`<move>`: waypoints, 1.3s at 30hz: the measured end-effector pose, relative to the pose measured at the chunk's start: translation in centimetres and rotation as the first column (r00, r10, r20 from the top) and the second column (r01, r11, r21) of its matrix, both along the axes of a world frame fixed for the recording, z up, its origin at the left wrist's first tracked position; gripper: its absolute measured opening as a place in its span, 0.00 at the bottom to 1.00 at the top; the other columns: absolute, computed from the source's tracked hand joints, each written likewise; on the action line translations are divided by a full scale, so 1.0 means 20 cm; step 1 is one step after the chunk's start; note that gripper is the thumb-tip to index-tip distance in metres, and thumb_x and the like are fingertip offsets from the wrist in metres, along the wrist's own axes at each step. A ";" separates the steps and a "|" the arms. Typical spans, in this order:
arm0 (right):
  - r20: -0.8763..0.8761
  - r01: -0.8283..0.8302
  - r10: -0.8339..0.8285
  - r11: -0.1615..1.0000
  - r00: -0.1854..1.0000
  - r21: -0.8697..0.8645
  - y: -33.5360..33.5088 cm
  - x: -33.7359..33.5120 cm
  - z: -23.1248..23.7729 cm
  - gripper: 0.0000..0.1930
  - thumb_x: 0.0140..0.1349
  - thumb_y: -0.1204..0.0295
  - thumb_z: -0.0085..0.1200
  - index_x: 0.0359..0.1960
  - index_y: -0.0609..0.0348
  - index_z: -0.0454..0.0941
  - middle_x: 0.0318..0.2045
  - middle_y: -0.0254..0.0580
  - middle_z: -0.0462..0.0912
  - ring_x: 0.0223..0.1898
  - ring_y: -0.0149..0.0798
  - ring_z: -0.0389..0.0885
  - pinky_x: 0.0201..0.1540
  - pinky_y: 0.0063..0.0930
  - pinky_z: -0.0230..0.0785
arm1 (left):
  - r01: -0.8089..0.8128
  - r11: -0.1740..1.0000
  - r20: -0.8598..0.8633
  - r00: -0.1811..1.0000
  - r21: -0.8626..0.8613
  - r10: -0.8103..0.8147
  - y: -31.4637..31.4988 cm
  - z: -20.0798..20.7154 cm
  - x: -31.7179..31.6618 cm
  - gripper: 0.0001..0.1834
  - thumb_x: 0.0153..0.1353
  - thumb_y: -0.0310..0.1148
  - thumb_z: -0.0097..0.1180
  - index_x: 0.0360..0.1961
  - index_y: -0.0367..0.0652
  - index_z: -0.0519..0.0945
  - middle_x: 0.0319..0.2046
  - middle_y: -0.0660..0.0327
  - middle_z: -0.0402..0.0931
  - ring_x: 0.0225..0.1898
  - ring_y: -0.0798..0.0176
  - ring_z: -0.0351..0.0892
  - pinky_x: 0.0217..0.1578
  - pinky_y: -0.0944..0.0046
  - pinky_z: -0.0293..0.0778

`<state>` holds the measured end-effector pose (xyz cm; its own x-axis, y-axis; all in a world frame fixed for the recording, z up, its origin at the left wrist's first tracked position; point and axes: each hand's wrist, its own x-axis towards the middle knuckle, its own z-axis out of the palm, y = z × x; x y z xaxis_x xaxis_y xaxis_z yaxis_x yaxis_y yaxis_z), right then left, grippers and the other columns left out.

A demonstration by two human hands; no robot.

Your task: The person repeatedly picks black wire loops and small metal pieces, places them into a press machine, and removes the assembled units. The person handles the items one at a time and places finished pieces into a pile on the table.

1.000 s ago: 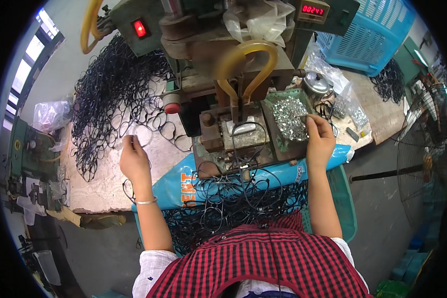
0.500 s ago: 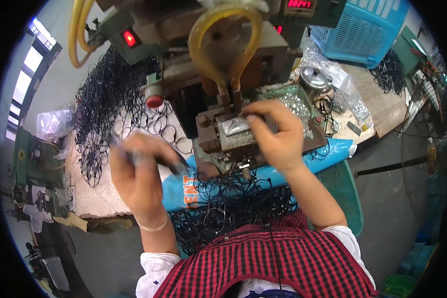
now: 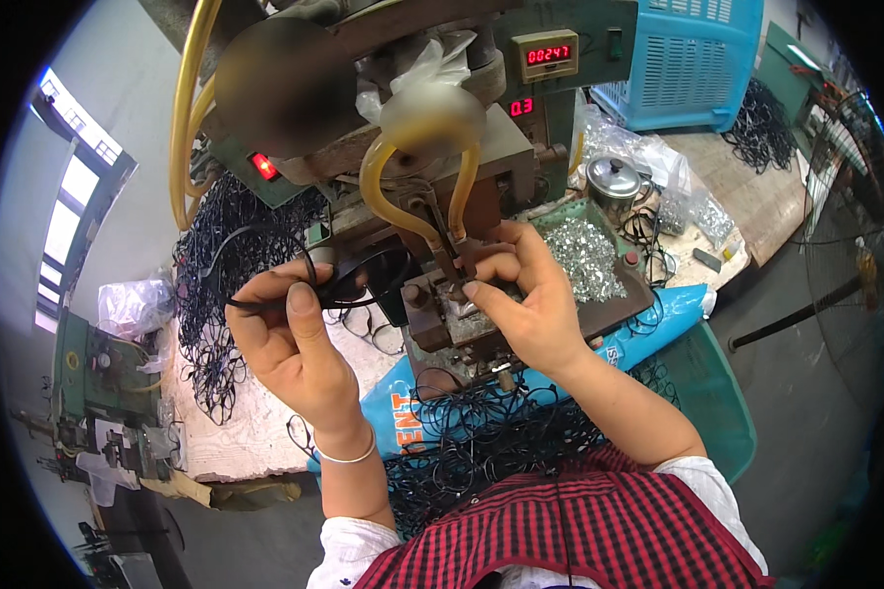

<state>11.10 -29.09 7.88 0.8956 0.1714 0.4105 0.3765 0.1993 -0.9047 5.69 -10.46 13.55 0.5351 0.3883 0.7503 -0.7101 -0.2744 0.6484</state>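
One black strap (image 3: 344, 283) is pinched in the curled left hand (image 3: 300, 348); the right hand (image 3: 535, 309) is held half-closed at the press (image 3: 511, 152); its contents cannot be told.

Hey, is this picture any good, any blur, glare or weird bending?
Head view: fisheye bending at the rim, black corners; window washed out at left. Head view: smeared patches over the machine and the top of the yellow hose. Head view: glints on the metal bits and pot lid; left hand and right hand fairly sharp.
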 end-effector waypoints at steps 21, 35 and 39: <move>-0.014 -0.067 0.066 0.943 0.998 -0.326 -0.16 -0.08 0.12 0.28 0.58 0.80 0.50 0.64 0.64 0.72 0.56 0.63 0.81 0.62 0.54 0.78 0.64 0.40 0.70 | 0.119 0.957 0.089 0.985 0.266 -0.148 -0.08 -0.15 -0.13 0.11 0.62 0.09 0.54 0.42 0.34 0.73 0.28 0.51 0.80 0.31 0.57 0.85 0.39 0.57 0.84; 0.505 0.639 -0.396 0.392 0.767 -0.662 -0.56 0.17 -0.42 0.09 0.53 0.71 0.67 0.35 0.57 0.84 0.51 0.53 0.82 0.56 0.57 0.79 0.59 0.48 0.71 | -0.017 0.540 0.189 0.946 0.841 -0.264 -0.14 -0.24 -0.02 0.10 0.51 0.26 0.69 0.36 0.42 0.84 0.43 0.57 0.88 0.29 0.60 0.82 0.30 0.63 0.82; 0.598 0.546 0.073 0.331 0.798 -0.770 -0.46 0.24 -0.39 0.15 0.54 0.70 0.62 0.45 0.51 0.79 0.58 0.49 0.77 0.63 0.51 0.73 0.50 0.48 0.72 | -0.001 0.561 0.164 0.957 0.828 -0.240 -0.15 -0.25 -0.04 0.13 0.52 0.24 0.70 0.40 0.41 0.84 0.43 0.54 0.88 0.29 0.57 0.83 0.31 0.62 0.81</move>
